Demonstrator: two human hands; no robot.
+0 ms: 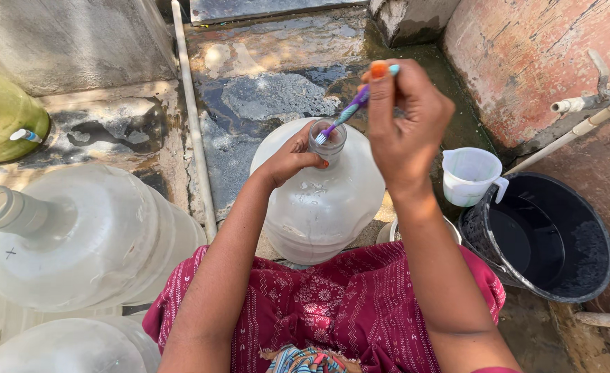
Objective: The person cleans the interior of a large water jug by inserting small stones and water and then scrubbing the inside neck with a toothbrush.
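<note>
Clear plastic makes up the big jug [318, 200] standing upright on the wet floor [270, 90], just in front of the person's knees and their maroon patterned skirt [332, 304]. The left hand [292, 160] is wrapped around the jug's short neck [327, 138], fingers closed on it. The right hand [405, 124] is raised above and to the right, pinching the handle end of a purple and teal toothbrush [346, 112] between thumb and fingers; the brush slants down to the left, its bristle head at the rim of the neck's opening.

To the right, near the jug, a white measuring cup [471, 176] sits just beside a black bucket [547, 238] that holds dark water. White pipes with a tap [588, 103] run along the reddish wall behind them. On the left lie more clear jugs [83, 235], one on its side with its neck pointing left, and a green jug [1, 117] rests farther back. A thin white pipe [194, 117] crosses the floor between these and the held jug.
</note>
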